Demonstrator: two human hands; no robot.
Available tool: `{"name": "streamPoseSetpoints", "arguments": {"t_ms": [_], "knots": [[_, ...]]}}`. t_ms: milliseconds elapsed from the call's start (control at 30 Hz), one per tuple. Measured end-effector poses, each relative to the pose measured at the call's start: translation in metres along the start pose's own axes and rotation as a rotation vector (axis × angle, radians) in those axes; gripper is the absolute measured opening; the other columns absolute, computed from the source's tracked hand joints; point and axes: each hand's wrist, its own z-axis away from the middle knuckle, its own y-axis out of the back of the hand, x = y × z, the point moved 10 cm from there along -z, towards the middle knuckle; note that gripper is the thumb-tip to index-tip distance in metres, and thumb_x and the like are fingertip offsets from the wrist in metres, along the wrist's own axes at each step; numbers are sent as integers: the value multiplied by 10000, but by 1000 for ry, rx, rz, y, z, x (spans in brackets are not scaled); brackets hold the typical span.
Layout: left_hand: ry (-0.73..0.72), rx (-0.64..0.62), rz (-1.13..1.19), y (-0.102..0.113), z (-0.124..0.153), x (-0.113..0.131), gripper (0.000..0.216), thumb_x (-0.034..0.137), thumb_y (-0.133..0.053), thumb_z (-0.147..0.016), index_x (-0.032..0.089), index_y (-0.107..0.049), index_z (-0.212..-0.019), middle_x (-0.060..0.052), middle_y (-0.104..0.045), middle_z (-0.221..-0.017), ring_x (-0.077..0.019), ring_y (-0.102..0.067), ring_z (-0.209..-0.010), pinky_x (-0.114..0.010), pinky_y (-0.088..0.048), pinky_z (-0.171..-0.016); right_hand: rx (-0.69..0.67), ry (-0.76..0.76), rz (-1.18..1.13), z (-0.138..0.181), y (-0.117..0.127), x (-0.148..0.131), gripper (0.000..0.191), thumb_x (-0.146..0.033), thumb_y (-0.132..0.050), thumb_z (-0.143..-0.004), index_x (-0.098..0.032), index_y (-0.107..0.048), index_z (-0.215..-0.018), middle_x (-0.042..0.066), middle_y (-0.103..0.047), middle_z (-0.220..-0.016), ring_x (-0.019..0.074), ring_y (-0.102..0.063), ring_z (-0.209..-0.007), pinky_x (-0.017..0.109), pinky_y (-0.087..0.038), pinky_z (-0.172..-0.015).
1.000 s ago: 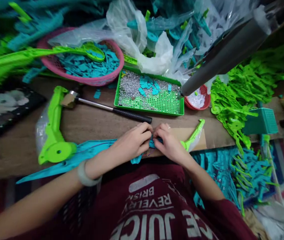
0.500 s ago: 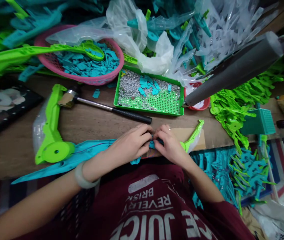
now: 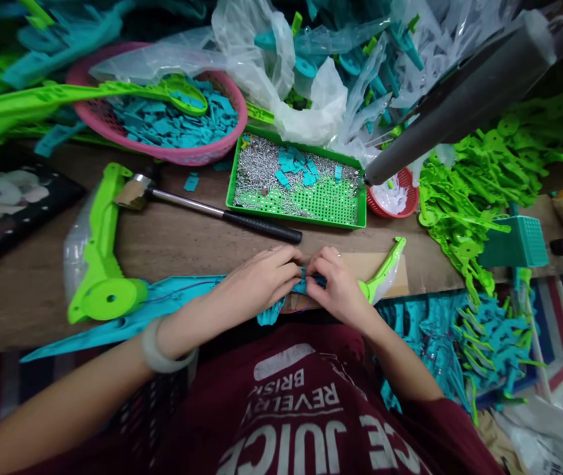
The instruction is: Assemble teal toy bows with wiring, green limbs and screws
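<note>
My left hand (image 3: 260,284) and my right hand (image 3: 337,285) meet at the near edge of the wooden table (image 3: 177,241), fingers curled and pinched together on a long teal plastic part (image 3: 132,316) that runs off to the left. A green plastic arm (image 3: 385,267) sticks out to the right from under my right hand. What the fingertips pinch between them is too small to make out. A pale bangle (image 3: 160,346) sits on my left wrist.
A hammer (image 3: 212,212) lies just beyond my hands. Behind it stand a green tray (image 3: 305,204) of small metal pins, a pink basket (image 3: 162,155) of teal pieces and a small red bowl (image 3: 394,198). Green parts (image 3: 484,191) pile up at right. A grey tube (image 3: 459,99) crosses overhead.
The hands stay pressed together on the teal part with only slight finger movement. The view has shifted a little.
</note>
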Motion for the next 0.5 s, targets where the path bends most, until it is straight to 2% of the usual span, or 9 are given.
{"name": "streamPoseSetpoints", "arguments": {"t_ms": [233, 500], "knots": [[34, -54, 6, -8, -3, -2, 175, 208, -509, -999, 148, -650, -916, -108, -664, -1154, -236, -635, -1003, -391, -534, -873, 14, 6, -15, -2, -1, 1, 160, -78, -562, -848, -217, -537, -770, 32, -547, -877, 202, -526, -893, 356, -441, -846], [30, -80, 50, -7, -7, -3, 126, 196, -565, -960, 171, -675, -902, -78, -652, -1106, -230, -614, -986, -377, -514, -853, -25, -3, -24, -2, 0, -4, 146, -111, -533, -907, -214, -543, -803, 43, -547, -906, 208, -532, -915, 371, -461, -860]]}}
